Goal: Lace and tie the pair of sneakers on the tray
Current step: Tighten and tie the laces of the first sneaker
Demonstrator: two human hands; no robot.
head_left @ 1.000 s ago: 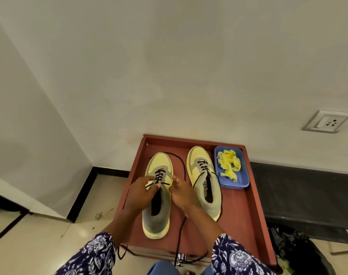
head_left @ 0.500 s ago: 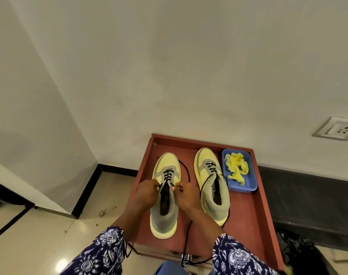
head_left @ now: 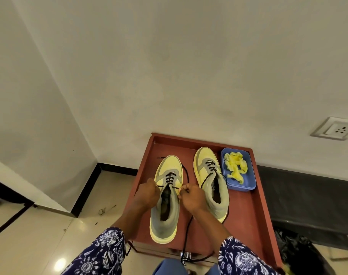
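Two yellow and grey sneakers stand side by side on a reddish-brown tray, toes pointing at the wall. The left sneaker has a black lace crossed through its front eyelets. My left hand pinches one lace end at the shoe's left side. At the shoe's right side my right hand pinches the other end, and the lace stretches taut between them across the tongue. A long tail of lace hangs from my right hand over the tray's front edge. The right sneaker is partly laced, its lace lying loose.
A blue plastic tub holding crumpled yellow material sits at the tray's back right. The tray stands against a white wall with a socket plate at the right. A tiled floor lies to the left, a dark ledge and black bag to the right.
Both hands have drawn apart to the left sneaker's sides, pulling the lace taut across the tongue. The view has shifted a little to the left.
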